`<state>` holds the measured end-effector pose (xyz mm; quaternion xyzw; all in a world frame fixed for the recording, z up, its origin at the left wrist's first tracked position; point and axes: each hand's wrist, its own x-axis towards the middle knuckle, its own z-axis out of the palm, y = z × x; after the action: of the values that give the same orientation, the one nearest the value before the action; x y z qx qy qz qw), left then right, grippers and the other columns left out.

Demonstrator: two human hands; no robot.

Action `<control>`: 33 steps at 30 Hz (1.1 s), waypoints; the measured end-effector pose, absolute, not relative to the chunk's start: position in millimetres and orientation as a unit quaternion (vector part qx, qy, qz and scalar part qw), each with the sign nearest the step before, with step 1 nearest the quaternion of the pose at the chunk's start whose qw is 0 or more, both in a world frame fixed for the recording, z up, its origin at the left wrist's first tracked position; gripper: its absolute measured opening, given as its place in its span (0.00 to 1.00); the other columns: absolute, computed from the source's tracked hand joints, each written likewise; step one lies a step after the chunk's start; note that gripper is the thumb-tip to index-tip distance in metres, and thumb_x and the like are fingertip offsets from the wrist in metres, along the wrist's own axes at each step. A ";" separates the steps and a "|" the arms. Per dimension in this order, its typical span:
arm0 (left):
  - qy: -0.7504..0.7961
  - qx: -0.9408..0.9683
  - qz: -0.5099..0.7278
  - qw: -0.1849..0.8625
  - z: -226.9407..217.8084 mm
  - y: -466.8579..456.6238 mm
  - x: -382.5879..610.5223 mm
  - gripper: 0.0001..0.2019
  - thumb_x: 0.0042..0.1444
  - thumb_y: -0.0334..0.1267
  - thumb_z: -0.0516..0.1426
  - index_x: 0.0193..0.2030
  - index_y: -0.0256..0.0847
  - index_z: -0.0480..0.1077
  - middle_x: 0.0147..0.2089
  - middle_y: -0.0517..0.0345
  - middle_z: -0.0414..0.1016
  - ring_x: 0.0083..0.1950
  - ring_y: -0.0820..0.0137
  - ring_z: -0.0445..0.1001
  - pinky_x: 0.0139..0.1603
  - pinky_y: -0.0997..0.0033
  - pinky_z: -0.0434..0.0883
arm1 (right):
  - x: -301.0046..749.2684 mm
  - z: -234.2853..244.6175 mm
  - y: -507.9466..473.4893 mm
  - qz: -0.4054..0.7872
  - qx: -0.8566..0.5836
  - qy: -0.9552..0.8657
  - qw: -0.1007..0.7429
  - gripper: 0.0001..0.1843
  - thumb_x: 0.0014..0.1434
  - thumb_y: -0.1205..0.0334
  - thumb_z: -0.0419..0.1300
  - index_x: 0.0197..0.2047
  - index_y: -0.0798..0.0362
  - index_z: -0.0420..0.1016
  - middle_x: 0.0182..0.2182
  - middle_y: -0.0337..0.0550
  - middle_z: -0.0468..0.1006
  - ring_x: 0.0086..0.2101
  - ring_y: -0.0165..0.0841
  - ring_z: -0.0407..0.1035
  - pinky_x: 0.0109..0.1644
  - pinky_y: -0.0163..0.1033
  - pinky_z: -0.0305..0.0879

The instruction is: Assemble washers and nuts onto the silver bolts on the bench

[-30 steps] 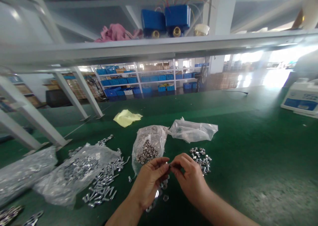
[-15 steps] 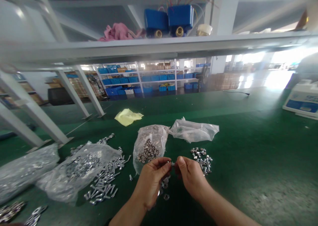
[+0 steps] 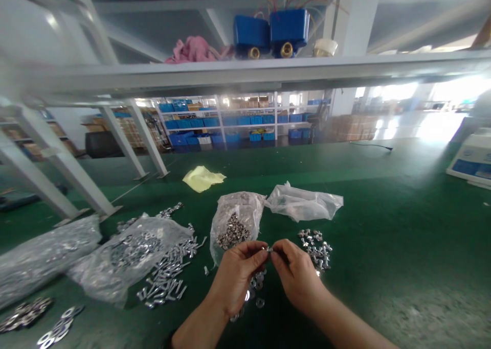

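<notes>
My left hand point(image 3: 238, 270) and my right hand point(image 3: 298, 271) meet at the fingertips over the bench. Between them is a small silver bolt point(image 3: 269, 250), pinched from both sides and mostly covered by the fingers. Loose washers point(image 3: 260, 303) lie beneath and beside my left hand. Just beyond it rests an open clear bag of small metal nuts point(image 3: 233, 230). A group of bolts with parts fitted on them point(image 3: 317, 249) lies right of my right hand. Loose bolts point(image 3: 169, 272) are heaped to the left.
Plastic bags of hardware point(image 3: 130, 252) cover the left side of the green bench point(image 3: 383, 226). A flattened clear bag point(image 3: 307, 203) and yellow paper point(image 3: 203, 179) lie farther back. Overhead runs a shelf point(image 3: 253, 73) with blue boxes; a white jug point(image 3: 473, 157) stands at right.
My right hand's fingertips have come closer to my left, covering more of the bolt. The whole view has shifted slightly, so the bench things appear farther right.
</notes>
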<state>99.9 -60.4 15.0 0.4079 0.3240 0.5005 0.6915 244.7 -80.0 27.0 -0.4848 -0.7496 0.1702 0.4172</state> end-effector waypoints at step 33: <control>0.329 0.472 0.485 0.659 11.5 -65.0 100.2 0.16 0.42 0.39 0.61 0.37 0.32 0.69 0.32 0.54 0.68 0.30 0.75 0.65 0.31 0.76 0.62 | 251.2 30.0 -81.5 0.300 -0.555 -0.712 0.309 0.25 0.61 0.48 0.38 0.24 0.56 0.62 0.19 0.41 0.65 0.22 0.28 0.60 0.27 0.33 0.53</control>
<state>100.2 -65.0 11.5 0.4717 0.3287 0.4851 0.6589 251.2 -81.5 30.0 -0.5548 -0.7118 0.3000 0.3090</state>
